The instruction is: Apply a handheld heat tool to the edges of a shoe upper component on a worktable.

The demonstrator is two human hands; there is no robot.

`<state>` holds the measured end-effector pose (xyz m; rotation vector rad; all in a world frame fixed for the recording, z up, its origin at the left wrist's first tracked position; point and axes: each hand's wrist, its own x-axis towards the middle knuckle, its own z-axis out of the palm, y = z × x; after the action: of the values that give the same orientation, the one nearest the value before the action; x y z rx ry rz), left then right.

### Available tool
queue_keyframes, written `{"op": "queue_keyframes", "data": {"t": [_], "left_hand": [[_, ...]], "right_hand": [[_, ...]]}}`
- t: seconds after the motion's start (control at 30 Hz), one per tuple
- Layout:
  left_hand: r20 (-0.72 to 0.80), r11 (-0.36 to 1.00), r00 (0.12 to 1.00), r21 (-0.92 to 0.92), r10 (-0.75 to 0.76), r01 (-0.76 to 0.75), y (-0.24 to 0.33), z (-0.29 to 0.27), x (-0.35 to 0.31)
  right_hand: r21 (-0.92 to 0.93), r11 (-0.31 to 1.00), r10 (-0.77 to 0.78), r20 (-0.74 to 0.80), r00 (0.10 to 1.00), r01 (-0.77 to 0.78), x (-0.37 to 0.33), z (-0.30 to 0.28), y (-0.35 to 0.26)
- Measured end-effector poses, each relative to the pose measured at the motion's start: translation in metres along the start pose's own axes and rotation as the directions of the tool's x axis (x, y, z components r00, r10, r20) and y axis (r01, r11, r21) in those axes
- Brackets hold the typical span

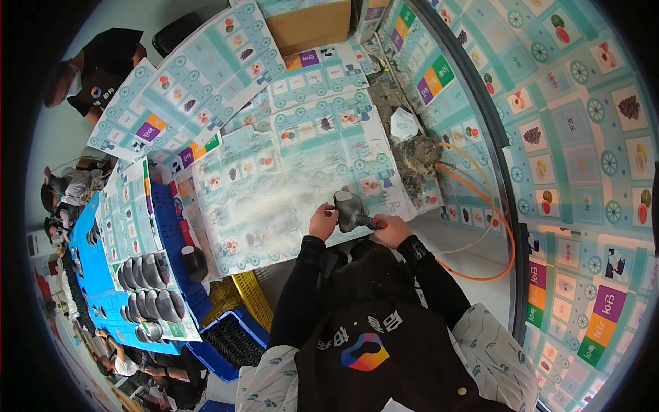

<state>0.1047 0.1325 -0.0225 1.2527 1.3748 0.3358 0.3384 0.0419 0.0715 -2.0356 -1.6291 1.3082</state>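
Over the near edge of the work table, between my two hands, is a dark grey, shiny, rounded part [351, 211] with a pale oval face at its upper left and a narrow neck toward the right; its exact kind I cannot make out. My left hand [324, 221] is at its left side, fingertips bent against or very near the body. Closed around the narrow end is my right hand [391, 231]. Under the part lies a printed sheet [295, 178] smeared with white powdery marks.
Rows of dark shiny parts [145, 271] stand at the left, by a blue crate [177, 226] and a yellow basket [252, 299]. An orange hose [513, 240] loops at the right near a crusted grey lump [420, 152]. Printed panels surround the table; other people are at far left.
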Motion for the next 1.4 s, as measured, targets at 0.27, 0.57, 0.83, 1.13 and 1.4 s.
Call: {"op": "queue_keyframes", "data": {"t": [0.27,0.57,0.83,1.13,1.4], "left_hand": [[-0.009,0.999,1.0,-0.027,-0.03,0.03,-0.01,0.0,0.005],[0.001,1.0,1.0,0.024,-0.009,0.009,-0.007,0.0,0.003],[-0.001,0.999,1.0,0.044,0.014,-0.014,-0.009,0.0,0.003],[-0.017,1.0,1.0,0.016,0.018,-0.017,-0.007,0.002,0.001],[-0.014,0.998,0.999,0.051,0.033,-0.032,-0.002,0.004,0.0]], "right_hand": [[-0.003,0.999,-0.044,0.003,0.999,0.044,-0.004,-0.003,-0.008],[0.047,0.998,-0.033,-0.003,0.999,0.033,-0.002,0.005,0.002],[0.001,1.0,-0.019,-0.068,0.998,0.019,-0.001,0.006,0.01],[0.044,0.997,0.063,0.047,0.997,-0.065,-0.004,0.002,0.006],[0.059,0.998,0.043,-0.065,0.997,-0.039,-0.007,0.004,0.009]]}}
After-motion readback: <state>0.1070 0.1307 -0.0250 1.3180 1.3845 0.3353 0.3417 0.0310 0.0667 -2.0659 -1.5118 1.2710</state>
